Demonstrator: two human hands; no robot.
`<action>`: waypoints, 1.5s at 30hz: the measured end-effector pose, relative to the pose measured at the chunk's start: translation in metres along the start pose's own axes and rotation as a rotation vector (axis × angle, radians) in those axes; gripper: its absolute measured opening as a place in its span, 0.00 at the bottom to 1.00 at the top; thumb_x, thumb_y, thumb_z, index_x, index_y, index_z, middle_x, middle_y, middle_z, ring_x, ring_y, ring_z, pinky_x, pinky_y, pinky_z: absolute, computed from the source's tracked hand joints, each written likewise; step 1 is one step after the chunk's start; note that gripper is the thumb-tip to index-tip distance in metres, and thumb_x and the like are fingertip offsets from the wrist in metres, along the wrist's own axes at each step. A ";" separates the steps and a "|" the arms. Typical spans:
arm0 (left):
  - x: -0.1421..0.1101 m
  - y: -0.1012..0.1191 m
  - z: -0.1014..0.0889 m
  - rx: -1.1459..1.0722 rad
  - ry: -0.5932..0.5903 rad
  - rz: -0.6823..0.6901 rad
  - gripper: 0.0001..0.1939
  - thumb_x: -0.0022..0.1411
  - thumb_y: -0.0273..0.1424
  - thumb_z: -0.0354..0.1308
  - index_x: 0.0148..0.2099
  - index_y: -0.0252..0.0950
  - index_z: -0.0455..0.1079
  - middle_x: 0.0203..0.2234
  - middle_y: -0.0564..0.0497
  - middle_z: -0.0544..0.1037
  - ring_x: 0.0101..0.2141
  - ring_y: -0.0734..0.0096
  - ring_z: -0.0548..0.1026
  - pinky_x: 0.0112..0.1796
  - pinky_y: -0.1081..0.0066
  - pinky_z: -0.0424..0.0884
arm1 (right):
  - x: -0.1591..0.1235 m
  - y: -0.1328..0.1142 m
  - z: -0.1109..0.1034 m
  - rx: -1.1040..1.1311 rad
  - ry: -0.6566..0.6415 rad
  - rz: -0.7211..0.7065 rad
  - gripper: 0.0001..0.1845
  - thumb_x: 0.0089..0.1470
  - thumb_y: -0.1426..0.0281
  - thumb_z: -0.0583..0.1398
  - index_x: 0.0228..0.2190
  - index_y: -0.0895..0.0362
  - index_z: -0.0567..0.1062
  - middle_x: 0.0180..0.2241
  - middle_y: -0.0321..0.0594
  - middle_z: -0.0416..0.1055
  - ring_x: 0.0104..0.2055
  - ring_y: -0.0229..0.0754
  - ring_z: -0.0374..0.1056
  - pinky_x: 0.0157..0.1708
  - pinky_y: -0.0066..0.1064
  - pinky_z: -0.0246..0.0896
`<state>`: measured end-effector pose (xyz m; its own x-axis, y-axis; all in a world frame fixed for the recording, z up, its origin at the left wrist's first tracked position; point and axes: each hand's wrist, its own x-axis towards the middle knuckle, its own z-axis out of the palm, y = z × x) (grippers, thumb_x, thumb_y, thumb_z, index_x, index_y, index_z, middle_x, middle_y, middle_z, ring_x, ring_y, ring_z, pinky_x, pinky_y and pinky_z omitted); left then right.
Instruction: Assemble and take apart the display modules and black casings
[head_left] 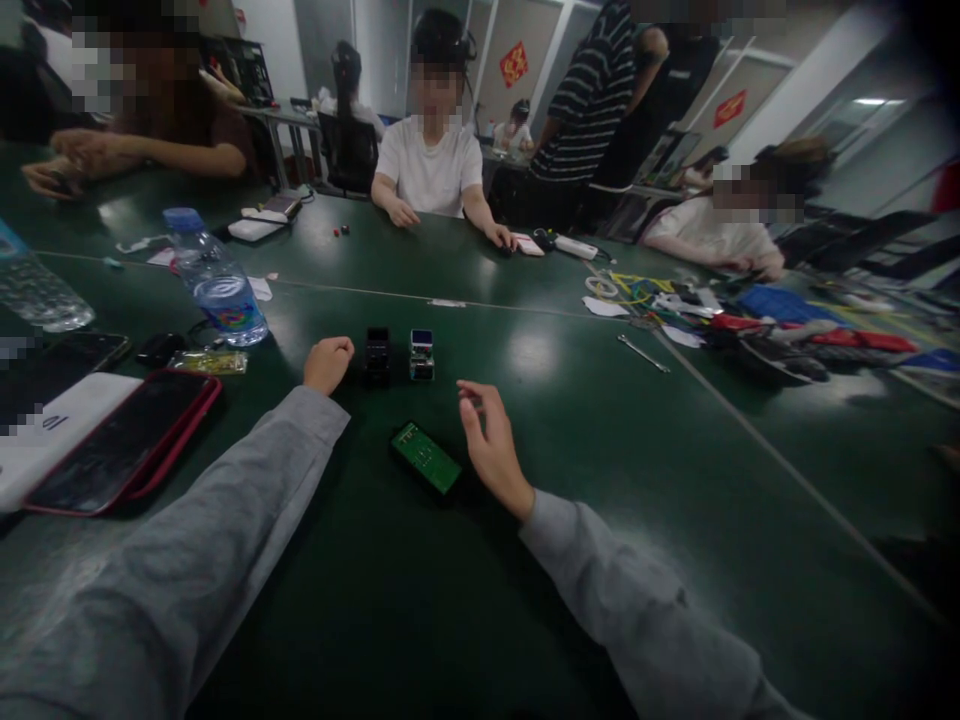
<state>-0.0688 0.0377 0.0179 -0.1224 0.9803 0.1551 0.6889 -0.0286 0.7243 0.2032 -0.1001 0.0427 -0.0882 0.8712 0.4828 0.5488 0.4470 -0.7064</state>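
Observation:
My left hand point(328, 366) rests on the dark green table with its fingers curled into a loose fist, and nothing shows in it. Just to its right stands a small black box-like device point(377, 354). Beside that device is another small unit point(422, 355) with a pale frame and a dark screen-like top. Nearer to me lies a green circuit board point(426, 458) set in a black case, tilted on the table plane. My right hand point(495, 440) is just right of the board, fingers bent but apart, holding nothing.
At the left are a water bottle point(217, 285), a red-cased phone point(124, 440) and a white slab point(67, 425). A wrench point(643, 353) lies at right, before a heap of cables point(652, 290) and cloth point(787, 305). A person point(429, 165) sits opposite.

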 end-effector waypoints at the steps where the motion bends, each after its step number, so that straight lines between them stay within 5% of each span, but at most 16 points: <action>1: -0.001 0.001 0.000 -0.006 0.005 -0.004 0.08 0.46 0.25 0.45 0.21 0.37 0.63 0.17 0.53 0.65 0.25 0.68 0.64 0.28 0.70 0.57 | 0.012 0.009 0.004 -0.060 0.018 -0.023 0.18 0.66 0.62 0.49 0.54 0.51 0.65 0.51 0.44 0.65 0.53 0.45 0.64 0.51 0.42 0.64; 6: -0.003 0.004 -0.001 -0.011 0.015 -0.002 0.08 0.47 0.24 0.45 0.20 0.37 0.63 0.17 0.53 0.65 0.26 0.67 0.65 0.29 0.70 0.58 | 0.046 0.031 0.026 -0.333 -0.202 -0.229 0.27 0.65 0.66 0.50 0.63 0.50 0.54 0.65 0.41 0.51 0.66 0.47 0.48 0.61 0.47 0.51; 9: -0.005 0.007 -0.002 0.012 0.005 0.011 0.09 0.47 0.24 0.46 0.20 0.37 0.64 0.18 0.52 0.67 0.27 0.67 0.66 0.30 0.70 0.59 | 0.045 0.030 0.031 -0.385 -0.327 -0.319 0.28 0.64 0.69 0.50 0.64 0.50 0.52 0.66 0.40 0.50 0.66 0.46 0.48 0.61 0.45 0.50; 15: -0.009 0.012 -0.004 0.092 0.003 0.039 0.09 0.49 0.23 0.47 0.21 0.38 0.65 0.20 0.52 0.70 0.29 0.66 0.68 0.31 0.70 0.59 | 0.036 0.032 0.024 -0.438 -0.183 -0.235 0.18 0.61 0.63 0.57 0.50 0.57 0.67 0.51 0.50 0.65 0.55 0.53 0.61 0.51 0.48 0.61; 19: -0.009 0.011 -0.001 0.158 -0.018 0.058 0.09 0.49 0.23 0.49 0.21 0.38 0.66 0.21 0.50 0.71 0.30 0.65 0.69 0.31 0.70 0.59 | 0.036 0.046 0.025 -0.388 -0.045 -0.158 0.27 0.58 0.64 0.60 0.55 0.60 0.61 0.54 0.55 0.61 0.57 0.54 0.59 0.54 0.48 0.61; 25: -0.005 0.003 0.001 0.233 -0.032 0.085 0.09 0.50 0.24 0.49 0.24 0.39 0.69 0.24 0.50 0.73 0.30 0.64 0.68 0.31 0.69 0.57 | 0.033 0.061 0.027 -0.320 -0.087 -0.091 0.30 0.60 0.68 0.56 0.60 0.61 0.56 0.56 0.54 0.63 0.59 0.52 0.61 0.55 0.46 0.62; 33: -0.006 0.000 0.002 0.293 -0.051 0.127 0.11 0.53 0.24 0.48 0.28 0.39 0.72 0.27 0.49 0.76 0.31 0.64 0.69 0.30 0.69 0.58 | 0.018 0.052 0.012 -0.349 -0.080 -0.051 0.29 0.60 0.69 0.55 0.60 0.64 0.57 0.58 0.54 0.62 0.57 0.50 0.63 0.57 0.43 0.61; 36: -0.007 0.002 0.001 0.291 -0.064 0.129 0.12 0.53 0.24 0.48 0.29 0.39 0.72 0.29 0.49 0.76 0.32 0.63 0.70 0.31 0.68 0.58 | 0.000 0.055 -0.014 -0.352 -0.089 -0.037 0.29 0.59 0.68 0.56 0.60 0.61 0.57 0.58 0.52 0.62 0.57 0.50 0.64 0.57 0.43 0.61; 39: -0.008 0.003 0.000 0.295 -0.075 0.114 0.12 0.54 0.25 0.48 0.30 0.40 0.73 0.31 0.48 0.76 0.33 0.62 0.71 0.31 0.68 0.59 | -0.030 0.069 -0.064 -0.384 -0.066 0.009 0.28 0.58 0.65 0.57 0.59 0.57 0.60 0.57 0.53 0.64 0.56 0.52 0.65 0.56 0.43 0.61; 45: -0.008 0.003 0.004 0.363 -0.087 0.100 0.15 0.55 0.25 0.47 0.35 0.41 0.75 0.35 0.48 0.78 0.38 0.61 0.73 0.37 0.68 0.64 | -0.121 0.137 -0.226 -0.677 0.133 0.320 0.37 0.52 0.51 0.57 0.59 0.54 0.61 0.48 0.51 0.71 0.44 0.61 0.72 0.43 0.53 0.67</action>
<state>-0.0626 0.0305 0.0164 0.0090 0.9895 0.1443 0.9044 -0.0696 0.4209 0.4769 -0.1900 0.0038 0.2389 0.8864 0.3964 0.9246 -0.0829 -0.3719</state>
